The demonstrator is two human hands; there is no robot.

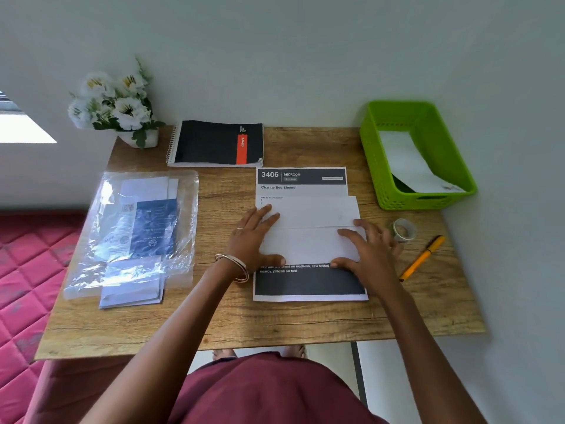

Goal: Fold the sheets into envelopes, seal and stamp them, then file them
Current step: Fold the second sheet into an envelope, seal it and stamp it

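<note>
Left hand: fingers spread flat, gripping nothing, pressed on the left end of a white envelope; thumb along its near edge. Judged purpose: pinning the envelope so it would not slide.

Right hand: fingers likewise extended and flat on the right end of the same envelope, thumb at its near right corner. No pinch was visible; the palm hid part of the paper, so a grip underneath cannot be ruled out.

Envelope: lay directly beneath and between both sets of fingers, its flap opened away from the person, a crease line running between the two fingertips. Judged step: flattening or readying the envelope for sealing.

Printed sheet: under the envelope, showing beyond the fingertips and nearer than the thumbs; apparently serving as a work mat.

Tape roll: just beside the right fingers, outward. Yellow pen: a little further out.

Green basket: beyond the right fingers, holding one white envelope; likely the filing place.

Plastic packet of envelopes: well left of the left fingers.

Table: carried all items.
</note>
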